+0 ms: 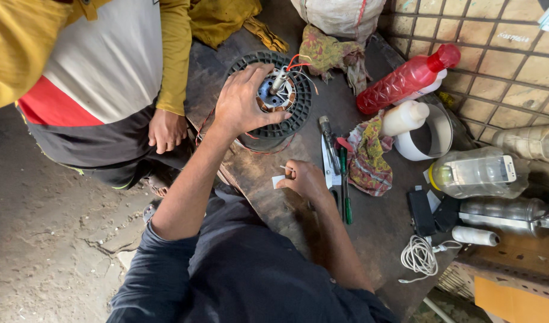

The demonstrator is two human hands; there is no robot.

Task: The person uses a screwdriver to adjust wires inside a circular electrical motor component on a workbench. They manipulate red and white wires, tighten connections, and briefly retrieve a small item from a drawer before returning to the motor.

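1. Nearest: right hand (307, 179) on the dark, worn wooden workbench (382, 221), fingers pinched together on a small white paper slip (278, 181) and a thin pale sliver; slip light enough to slide off or tear.
2. Just beside: green-handled screwdriver (344, 188) and flat metal tool, close enough to be knocked.
3. Farther: left hand (241, 104) clamped over the round black ribbed fan motor (274, 98) at bench centre, copper windings and steel shaft exposed; loose red wires (295, 61) liable to snag or snap under pressure.
4. Farthest: red plastic bottle (406, 78), patterned rags, another person's hand (165, 130) resting nearby.
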